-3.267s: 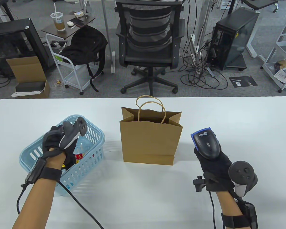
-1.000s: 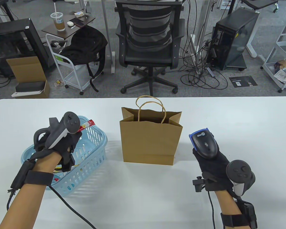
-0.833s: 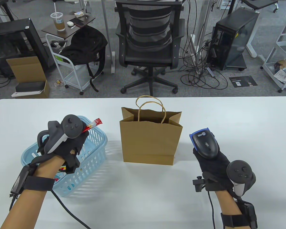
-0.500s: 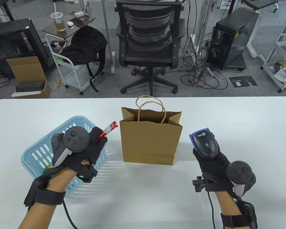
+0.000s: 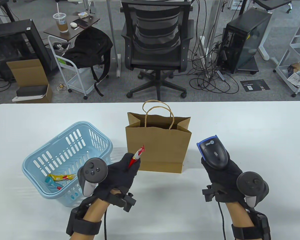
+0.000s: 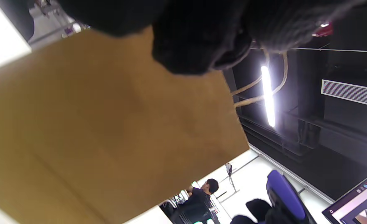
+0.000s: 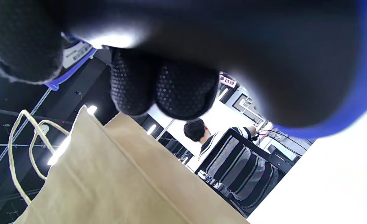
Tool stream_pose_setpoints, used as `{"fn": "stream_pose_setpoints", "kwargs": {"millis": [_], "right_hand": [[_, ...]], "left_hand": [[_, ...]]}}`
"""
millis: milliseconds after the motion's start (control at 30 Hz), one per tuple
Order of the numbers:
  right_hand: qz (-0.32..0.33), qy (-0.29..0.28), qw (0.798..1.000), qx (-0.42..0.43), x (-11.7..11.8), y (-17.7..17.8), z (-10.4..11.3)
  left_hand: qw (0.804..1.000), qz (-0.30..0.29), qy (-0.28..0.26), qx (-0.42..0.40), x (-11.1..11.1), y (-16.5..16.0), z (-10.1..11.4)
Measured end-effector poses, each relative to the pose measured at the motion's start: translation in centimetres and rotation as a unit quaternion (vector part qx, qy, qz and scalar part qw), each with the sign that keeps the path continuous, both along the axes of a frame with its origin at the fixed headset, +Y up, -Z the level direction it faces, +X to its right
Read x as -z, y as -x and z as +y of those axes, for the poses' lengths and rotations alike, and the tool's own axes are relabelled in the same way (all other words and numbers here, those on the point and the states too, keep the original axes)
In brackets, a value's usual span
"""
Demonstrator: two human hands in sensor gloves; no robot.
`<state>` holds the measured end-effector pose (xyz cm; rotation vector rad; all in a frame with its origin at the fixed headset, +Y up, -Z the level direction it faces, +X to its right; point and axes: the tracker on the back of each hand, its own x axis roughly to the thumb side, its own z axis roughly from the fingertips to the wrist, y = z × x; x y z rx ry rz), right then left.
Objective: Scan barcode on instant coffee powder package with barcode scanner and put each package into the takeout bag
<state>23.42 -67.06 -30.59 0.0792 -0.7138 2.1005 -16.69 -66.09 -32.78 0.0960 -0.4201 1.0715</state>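
Our left hand (image 5: 117, 175) pinches the thin red coffee stick (image 5: 137, 156) up, so the black-and-blue scanner (image 5: 213, 152) gripped in our right hand (image 5: 223, 175) can read it.

The left hand (image 5: 117, 175) is raised just in front of the takeout bag (image 5: 158, 147), fingers curled, pinching a red coffee stick (image 5: 137, 156) that points up. The right hand (image 5: 223, 175) — to the bag's right, apart from it — is wrapped round the barcode scanner (image 5: 213, 153), wrist straight.
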Motion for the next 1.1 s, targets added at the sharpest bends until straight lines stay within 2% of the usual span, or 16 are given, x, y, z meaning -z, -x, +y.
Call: {"fn": "stream_pose_setpoints", "kwargs": {"millis": [133,400,533,600,1000,1100], "right_hand": [[0.007,-0.008,1.0,-0.025,-0.2,0.8,0.2],[0.022,-0.036,0.996,-0.072,-1.0,2.4,0.9],[0.042,-0.045,0.992,-0.107,-1.4,3.8,1.0],[0.062,-0.049,0.989,-0.123,-1.6,4.9,0.9],[0.152,-0.051,0.968,-0.193,-2.6,9.3,0.0],[0.175,-0.046,0.962,-0.203,-2.7,9.9,-0.2]], "left_hand": [[0.999,-0.025,0.036,-0.03,-0.1,0.1,-2.3],[0.996,-0.028,0.066,-0.05,-0.1,1.7,-3.3],[0.986,-0.064,0.107,-0.107,0.1,1.2,-4.3],[0.983,-0.08,0.127,-0.109,0.0,0.8,-4.6],[0.996,-0.061,0.069,0.006,-0.9,-0.5,-4.4],[0.996,-0.064,0.069,0.006,-0.9,-0.7,-4.5]]}}
